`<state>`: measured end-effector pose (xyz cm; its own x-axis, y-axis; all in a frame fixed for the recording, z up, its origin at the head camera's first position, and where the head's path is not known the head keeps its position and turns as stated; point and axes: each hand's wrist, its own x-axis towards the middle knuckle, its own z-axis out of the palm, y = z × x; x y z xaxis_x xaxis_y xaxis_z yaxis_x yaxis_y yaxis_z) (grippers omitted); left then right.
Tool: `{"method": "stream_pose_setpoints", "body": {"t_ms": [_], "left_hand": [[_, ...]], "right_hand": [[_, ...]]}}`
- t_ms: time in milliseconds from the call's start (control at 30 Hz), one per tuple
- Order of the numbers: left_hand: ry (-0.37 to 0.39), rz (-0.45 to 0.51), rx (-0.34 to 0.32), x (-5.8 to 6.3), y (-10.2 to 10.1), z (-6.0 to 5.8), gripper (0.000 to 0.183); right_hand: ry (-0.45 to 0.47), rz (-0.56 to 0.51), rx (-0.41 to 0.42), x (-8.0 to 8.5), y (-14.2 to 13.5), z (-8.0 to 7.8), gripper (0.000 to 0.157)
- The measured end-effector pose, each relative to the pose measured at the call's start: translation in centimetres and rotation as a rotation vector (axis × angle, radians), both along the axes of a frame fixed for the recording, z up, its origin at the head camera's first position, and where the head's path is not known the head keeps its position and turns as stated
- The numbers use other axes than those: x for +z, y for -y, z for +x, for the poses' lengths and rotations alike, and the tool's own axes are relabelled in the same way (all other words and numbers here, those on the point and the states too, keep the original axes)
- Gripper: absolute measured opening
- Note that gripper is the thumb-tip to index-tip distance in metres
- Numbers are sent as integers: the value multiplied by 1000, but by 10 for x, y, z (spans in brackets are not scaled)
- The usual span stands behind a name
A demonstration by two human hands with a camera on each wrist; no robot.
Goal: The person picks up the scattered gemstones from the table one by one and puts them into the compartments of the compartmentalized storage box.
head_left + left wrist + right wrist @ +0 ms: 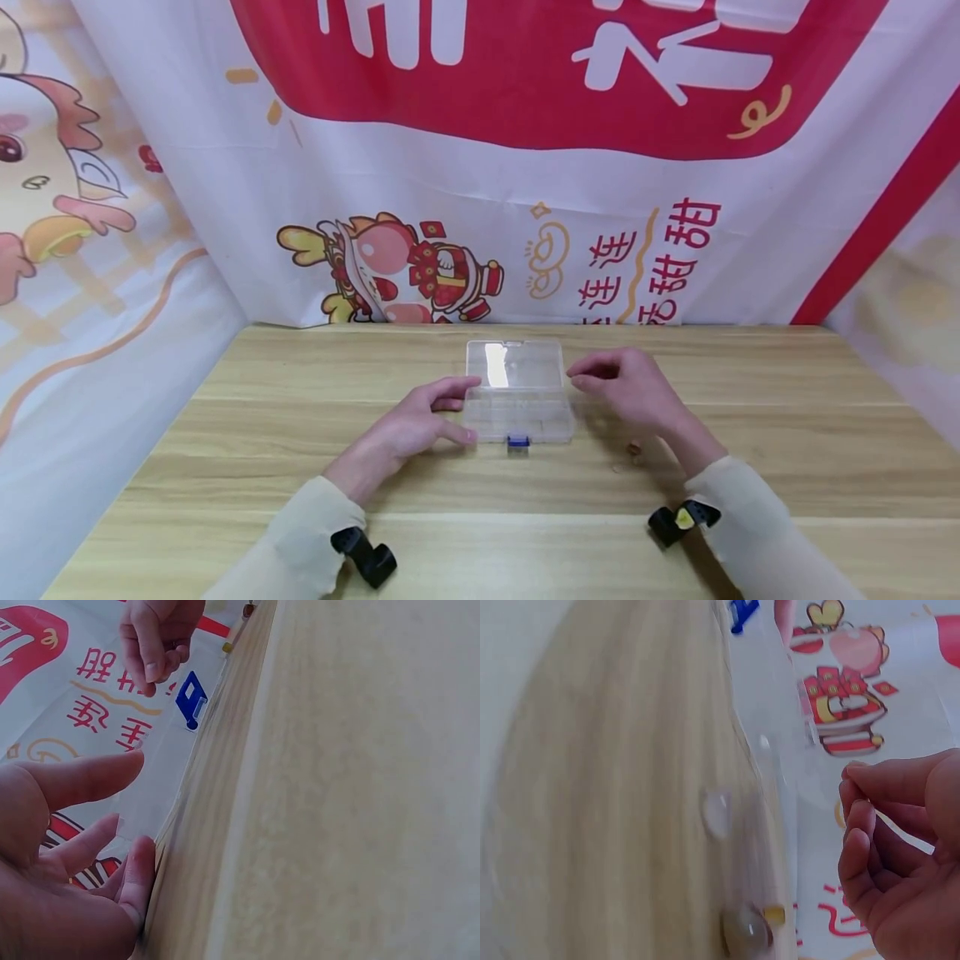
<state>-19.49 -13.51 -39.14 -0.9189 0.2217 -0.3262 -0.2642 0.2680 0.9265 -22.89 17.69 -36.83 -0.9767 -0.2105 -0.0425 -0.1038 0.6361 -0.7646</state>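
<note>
A clear plastic compartment box (517,415) lies on the wooden table with its transparent lid (525,364) folded back. Its blue latch (517,441) faces the front; the same latch (192,699) shows in the left wrist view. My left hand (427,417) is spread along the box's left side, thumb at the front corner and forefinger near the hinge. Beyond the right side is my right hand (630,387), raised close to the lid. In the right wrist view, this hand (900,847) has thumb and forefinger tips together, other fingers curled; nothing shows between them.
Right of the box lie a small brown piece (634,450) and a small pale piece (617,468). In the right wrist view appear a clear glossy piece (717,813), a rounded dark shiny piece (748,931) and a yellow bit (774,913). A printed cloth (420,167) hangs behind the table.
</note>
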Motion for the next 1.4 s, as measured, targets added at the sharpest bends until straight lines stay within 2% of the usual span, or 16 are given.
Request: {"method": "stream_pose_setpoints", "body": {"t_ms": [333, 567, 800, 1133, 1400], "left_hand": [[-6, 13, -11, -1, 2, -2, 78], [-6, 2, -13, -2, 0, -3, 78], [-17, -10, -17, -2, -2, -3, 78], [-23, -19, -10, -1, -1, -2, 76], [-26, -24, -15, -2, -1, -2, 74]], "right_hand": [[-7, 51, 19, -5, -37, -9, 21], [-3, 32, -72, -9, -62, -16, 30], [37, -55, -172, -16, -78, -23, 40], [76, -64, -225, -24, -92, -33, 54], [116, -16, -257, -26, -97, -34, 54]]}}
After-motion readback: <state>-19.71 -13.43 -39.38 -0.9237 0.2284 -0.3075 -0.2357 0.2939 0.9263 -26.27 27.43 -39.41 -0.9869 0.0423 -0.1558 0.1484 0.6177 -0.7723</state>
